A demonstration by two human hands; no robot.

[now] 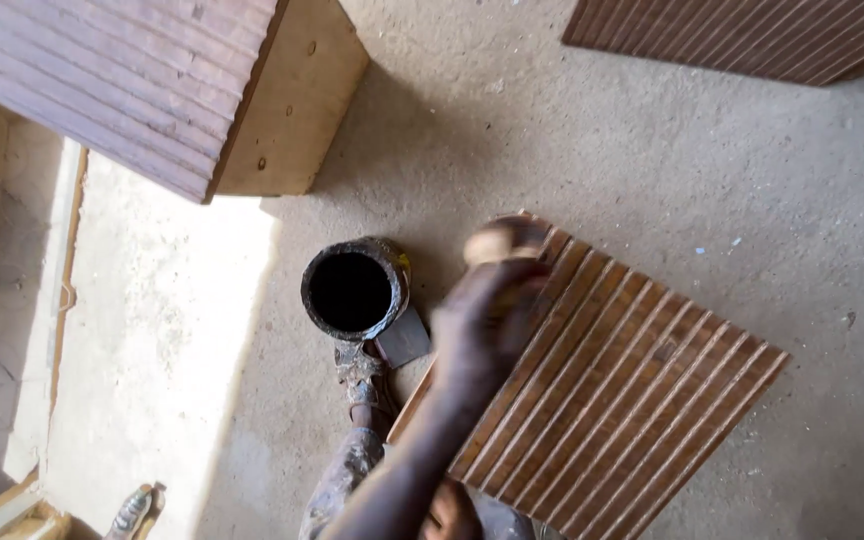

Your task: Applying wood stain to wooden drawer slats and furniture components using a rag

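One blurred hand [482,330], perhaps gripping cloth [505,240].

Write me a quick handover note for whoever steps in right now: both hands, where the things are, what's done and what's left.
One hand, blurred, is over the top corner of the ribbed wooden panel on the sandy floor, grip closed on a rounded brownish pad or brush; which hand I cannot tell.
The other hand shows only at the bottom edge; grip unclear.
A blackened can stands left of the panel.
Progress on the panel cannot be judged.
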